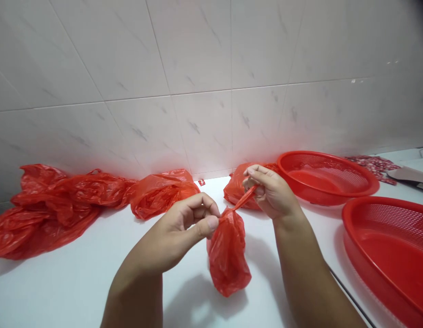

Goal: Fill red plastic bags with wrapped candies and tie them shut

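Red plastic bag [228, 257] dangles as left hand [186, 228] pinches its neck, right hand [271, 193] pinching its twisted handle [245, 198] taut.

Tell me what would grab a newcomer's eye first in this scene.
A small red plastic bag hangs at the centre, its twisted neck pinched between the left hand and the right hand. Crumpled red plastic bags sprawl to the left along the white marble-veined tiled wall. To the right, an oval red plastic mesh basket and a second one sit on the white counter.
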Motion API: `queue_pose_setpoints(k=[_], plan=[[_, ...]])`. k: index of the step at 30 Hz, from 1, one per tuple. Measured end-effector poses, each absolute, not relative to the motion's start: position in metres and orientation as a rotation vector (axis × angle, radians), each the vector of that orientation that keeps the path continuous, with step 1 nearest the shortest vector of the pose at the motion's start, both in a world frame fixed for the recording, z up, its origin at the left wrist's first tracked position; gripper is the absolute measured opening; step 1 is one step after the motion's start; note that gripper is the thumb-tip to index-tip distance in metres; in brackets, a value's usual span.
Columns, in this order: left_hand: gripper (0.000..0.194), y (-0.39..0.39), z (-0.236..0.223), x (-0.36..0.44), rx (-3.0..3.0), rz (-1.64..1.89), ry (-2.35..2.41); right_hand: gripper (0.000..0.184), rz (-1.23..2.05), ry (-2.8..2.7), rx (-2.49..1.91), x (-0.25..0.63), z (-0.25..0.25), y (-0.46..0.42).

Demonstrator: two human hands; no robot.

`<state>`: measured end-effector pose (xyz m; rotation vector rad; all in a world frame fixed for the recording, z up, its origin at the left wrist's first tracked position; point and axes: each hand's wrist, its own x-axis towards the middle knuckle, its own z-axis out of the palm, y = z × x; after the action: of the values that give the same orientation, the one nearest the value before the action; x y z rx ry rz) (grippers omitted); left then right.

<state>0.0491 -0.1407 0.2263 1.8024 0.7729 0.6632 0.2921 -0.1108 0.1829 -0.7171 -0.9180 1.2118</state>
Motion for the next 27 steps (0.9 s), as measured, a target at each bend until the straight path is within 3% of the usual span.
queue_pose_setpoints(k=[9,16,22,27], plan=[[0.025,-0.146,0.227,0.031,2.032,0.456,1.106,0.047,1.010,-0.790,-0.928,0.333,0.149,-0.080],[0.024,-0.150,0.234,0.021,2.093,0.588,1.110,0.042,0.858,-0.688,-0.933,0.367,0.148,-0.088],[0.021,-0.145,0.231,0.035,1.970,0.781,0.919,0.033,0.994,-1.051,-0.855,0.346,0.176,-0.119],[0.019,-0.143,0.228,0.054,1.895,0.908,0.790,0.043,1.175,-1.470,-0.702,0.314,0.190,-0.139]])
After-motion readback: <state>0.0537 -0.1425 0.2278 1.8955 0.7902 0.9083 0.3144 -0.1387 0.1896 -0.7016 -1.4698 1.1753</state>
